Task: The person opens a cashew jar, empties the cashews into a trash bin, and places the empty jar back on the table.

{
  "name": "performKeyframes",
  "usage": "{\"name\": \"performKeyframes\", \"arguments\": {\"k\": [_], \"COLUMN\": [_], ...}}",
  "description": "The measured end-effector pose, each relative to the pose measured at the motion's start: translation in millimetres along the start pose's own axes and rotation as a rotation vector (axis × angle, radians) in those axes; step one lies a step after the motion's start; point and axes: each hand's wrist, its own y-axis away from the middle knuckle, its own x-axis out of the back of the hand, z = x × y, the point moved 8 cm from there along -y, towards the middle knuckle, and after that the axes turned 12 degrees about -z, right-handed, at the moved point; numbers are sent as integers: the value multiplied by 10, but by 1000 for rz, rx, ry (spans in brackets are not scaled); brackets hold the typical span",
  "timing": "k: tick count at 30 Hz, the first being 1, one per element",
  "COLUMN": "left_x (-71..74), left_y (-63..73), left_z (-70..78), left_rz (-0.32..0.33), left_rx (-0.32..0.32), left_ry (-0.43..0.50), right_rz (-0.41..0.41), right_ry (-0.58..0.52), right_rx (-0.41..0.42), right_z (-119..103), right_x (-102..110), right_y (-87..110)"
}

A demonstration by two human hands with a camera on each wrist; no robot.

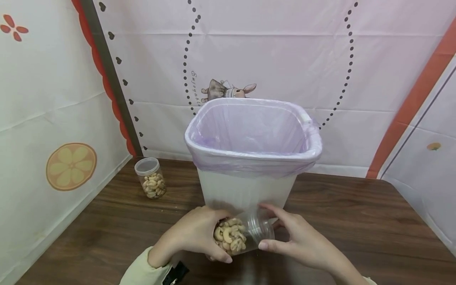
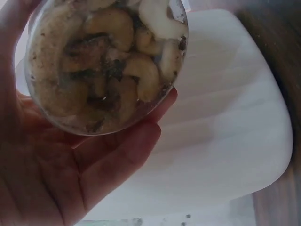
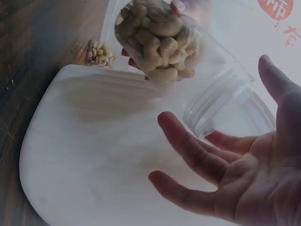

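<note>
My left hand (image 1: 197, 233) grips a clear plastic jar (image 1: 253, 229) round its base end. The jar is tipped on its side, threaded neck toward the right, with cashews (image 1: 229, 235) gathered at the base end. In the left wrist view the fingers wrap beside the jar's bottom (image 2: 108, 70). My right hand (image 1: 303, 237) is at the jar's neck, thumb and fingers spread around it. The right wrist view shows those fingers (image 3: 188, 146) apart and loosely bent; whether any touches the neck is hard to tell. Whether a clear lid is on the neck cannot be made out.
Behind the hands stands a white bin (image 1: 246, 186) lined with a purple bag (image 1: 249, 122). At the left on the brown wooden table (image 1: 356, 213) is another clear jar (image 1: 153, 180) of cashews, upright. Printed cloth (image 1: 285, 59) hangs along the back and sides.
</note>
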Motion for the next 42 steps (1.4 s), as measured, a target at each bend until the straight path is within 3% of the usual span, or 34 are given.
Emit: {"name": "performKeyframes", "arguments": {"k": [7,14,22,36,40,42], "left_x": [64,84,162,146,122,124], "left_y": [52,74,126,101,91,96], "left_z": [50,91,136,129,126,118], "left_rz": [50,82,129,28,10,21], "left_rx": [58,47,-32,-151,-168,-151], "left_ry": [-116,-148,-114,5,-6,-30], "right_rz": [2,9,148,307,320,303], "right_ry": [11,9,66,115,151,169], "right_rx": [-85,-101,26,204,250,234], "right_z": [72,72,-64,-177,-210,-222], "right_x": [-24,-37,38,-2,-17,-25], "right_y": [-16,-20,11,62,63,47]}}
